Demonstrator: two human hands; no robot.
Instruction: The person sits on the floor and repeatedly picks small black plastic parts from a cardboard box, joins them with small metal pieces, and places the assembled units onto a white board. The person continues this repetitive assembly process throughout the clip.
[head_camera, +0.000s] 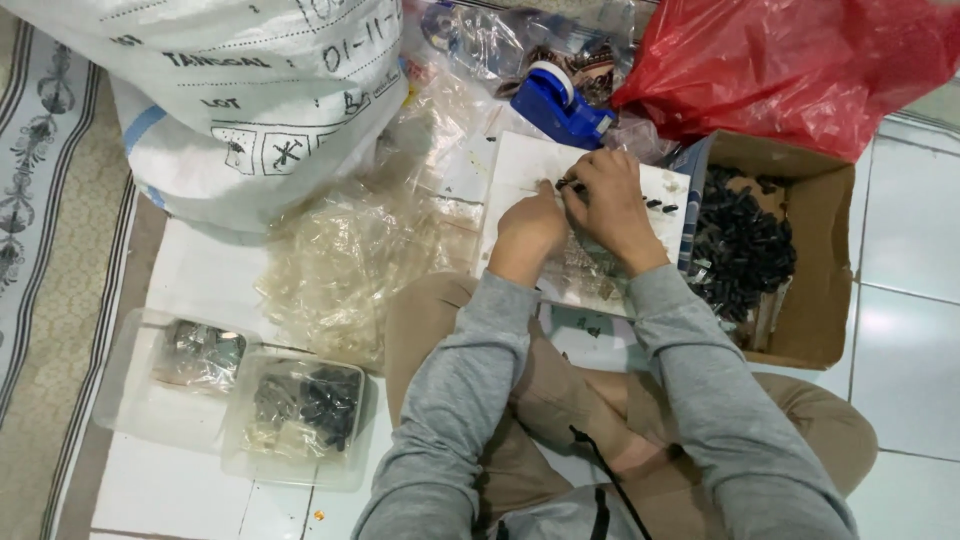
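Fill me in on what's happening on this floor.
A person in grey sleeves sits cross-legged, both hands together over a white board. The left hand and right hand pinch a small black part. More black parts fill the cardboard box on the right. Clear tubs and a heap of clear bags lie on the left.

Big white sack (250, 90) up top left, red plastic bag (800, 60) top right, blue tape dispenser (560, 105) between them. Pile of clear baggies (340, 265) mid-floor, two clear tubs (130, 410) lower left, striped mat (45, 250) along the edge.
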